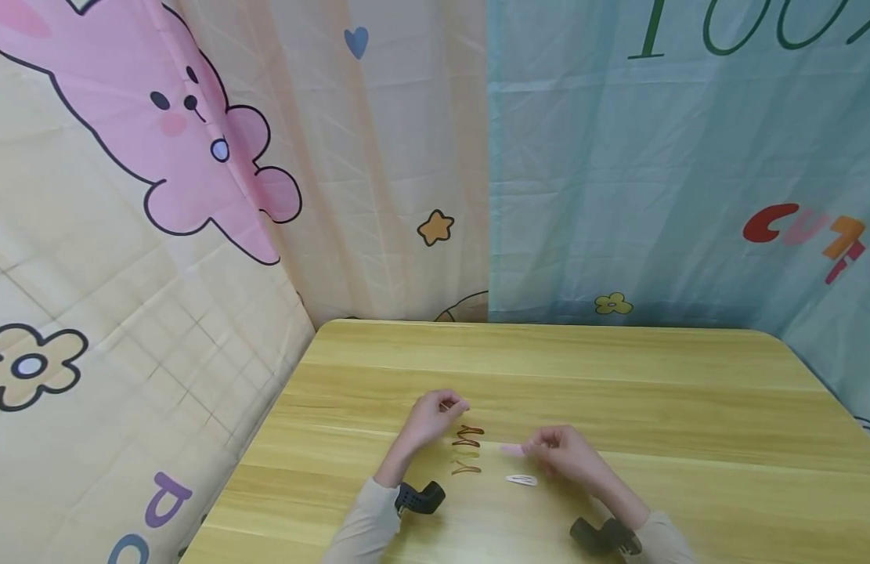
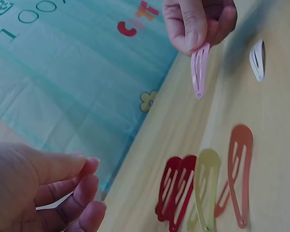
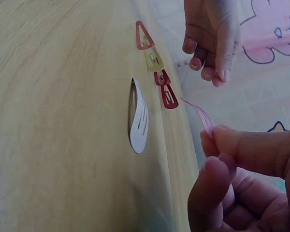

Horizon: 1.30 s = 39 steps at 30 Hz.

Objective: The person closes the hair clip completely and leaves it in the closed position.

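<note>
My right hand (image 1: 563, 453) pinches a pink snap hair clip (image 2: 199, 72) by one end between thumb and fingers, its narrow tip pointing away from them. A white snap clip (image 3: 140, 137) lies on the table close by, on the near side of that hand. Above the far end of a column of clips hovers my left hand (image 1: 433, 417), loosely bent, thumb tip meeting the index finger, nothing visible between them. Two red clips (image 2: 165, 181) lead the column, followed by a yellow-green clip (image 2: 209, 157) and an orange clip (image 2: 245, 169), whose bent-open arms show in the left wrist view.
The wooden table (image 1: 618, 368) has rounded far corners. Printed curtains hang behind it and along its left side. Each wrist carries a black camera, such as the left wrist camera (image 1: 420, 498).
</note>
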Available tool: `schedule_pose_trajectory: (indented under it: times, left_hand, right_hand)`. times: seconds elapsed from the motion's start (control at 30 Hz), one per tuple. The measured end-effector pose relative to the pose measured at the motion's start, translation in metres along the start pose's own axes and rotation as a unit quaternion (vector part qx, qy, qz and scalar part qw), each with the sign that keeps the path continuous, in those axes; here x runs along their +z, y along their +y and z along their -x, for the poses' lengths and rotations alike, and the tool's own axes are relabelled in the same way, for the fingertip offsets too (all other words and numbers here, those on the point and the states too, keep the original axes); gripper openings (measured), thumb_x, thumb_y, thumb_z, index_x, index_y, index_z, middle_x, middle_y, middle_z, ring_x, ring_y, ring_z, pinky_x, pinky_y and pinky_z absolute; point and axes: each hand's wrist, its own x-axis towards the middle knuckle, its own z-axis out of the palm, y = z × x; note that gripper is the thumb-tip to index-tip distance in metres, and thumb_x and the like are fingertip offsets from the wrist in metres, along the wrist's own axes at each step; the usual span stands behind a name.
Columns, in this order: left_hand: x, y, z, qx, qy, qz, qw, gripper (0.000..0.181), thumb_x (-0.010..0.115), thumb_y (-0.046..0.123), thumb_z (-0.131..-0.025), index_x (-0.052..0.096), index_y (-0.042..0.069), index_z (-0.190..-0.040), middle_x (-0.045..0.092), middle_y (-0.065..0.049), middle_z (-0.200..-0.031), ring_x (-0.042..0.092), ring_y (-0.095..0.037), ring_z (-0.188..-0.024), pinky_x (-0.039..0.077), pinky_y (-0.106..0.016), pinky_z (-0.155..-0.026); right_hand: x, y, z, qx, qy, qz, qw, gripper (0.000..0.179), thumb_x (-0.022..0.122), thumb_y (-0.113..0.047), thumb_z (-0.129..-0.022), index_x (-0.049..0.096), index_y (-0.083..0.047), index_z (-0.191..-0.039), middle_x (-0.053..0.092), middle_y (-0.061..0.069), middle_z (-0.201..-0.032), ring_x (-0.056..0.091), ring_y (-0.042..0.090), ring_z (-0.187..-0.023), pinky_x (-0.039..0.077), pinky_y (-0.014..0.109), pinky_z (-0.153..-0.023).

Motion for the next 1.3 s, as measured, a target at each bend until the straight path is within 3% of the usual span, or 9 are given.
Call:
schedule_pose_trajectory:
  times: [0.17, 0.43, 0.77, 1.3]
  left_hand:
    - [0.0, -0.008, 0.0, -0.015, 0.013, -0.023, 0.9995, 0.017, 0.062, 0.023, -0.094, 0.068, 0.007, -0.092, 0.064, 0.0, -0.084, 0.057, -0.014, -0.075, 0.046, -0.031, -0.064]
    - [0.003, -0.015, 0.001, -0.049, 0.009, -0.049, 0.9976, 0.014, 0.068, 0.023, -0.089, 0.066, 0.01, -0.087, 0.06, 0.004, -0.079, 0.055, -0.012, -0.071, 0.045, -0.029, -0.062]
    - [0.011, -0.027, 0.001, -0.045, -0.004, -0.068, 0.9966, 0.016, 0.069, 0.029, -0.088, 0.067, 0.014, -0.084, 0.058, 0.008, -0.076, 0.052, -0.01, -0.066, 0.042, -0.028, -0.06]
    - [0.016, -0.03, 0.0, -0.053, -0.007, -0.094, 0.9941, 0.019, 0.074, 0.035, -0.082, 0.065, 0.019, -0.078, 0.056, 0.01, -0.071, 0.05, -0.008, -0.063, 0.041, -0.027, -0.058]
  right_hand:
    - [0.001, 0.003, 0.001, 0.002, 0.002, 0.035, 0.9994, 0.017, 0.068, -0.02, -0.087, 0.066, -0.004, -0.082, 0.05, 0.001, -0.057, 0.044, 0.012, -0.048, 0.034, 0.021, -0.043]
    - [0.0, 0.007, 0.001, -0.005, -0.017, 0.042, 0.999, 0.017, 0.068, -0.017, -0.087, 0.066, -0.004, -0.076, 0.049, -0.001, -0.057, 0.04, 0.009, -0.046, 0.031, 0.019, -0.042]
    - [0.0, 0.007, 0.003, 0.001, -0.008, 0.055, 0.9984, 0.014, 0.071, -0.016, -0.084, 0.067, -0.005, -0.076, 0.051, -0.001, -0.056, 0.039, 0.008, -0.045, 0.031, 0.019, -0.041]
    - [0.001, 0.007, 0.006, 0.007, 0.013, 0.072, 0.9973, 0.015, 0.074, -0.014, -0.08, 0.065, -0.005, -0.073, 0.053, 0.0, -0.059, 0.042, 0.009, -0.047, 0.033, 0.021, -0.042]
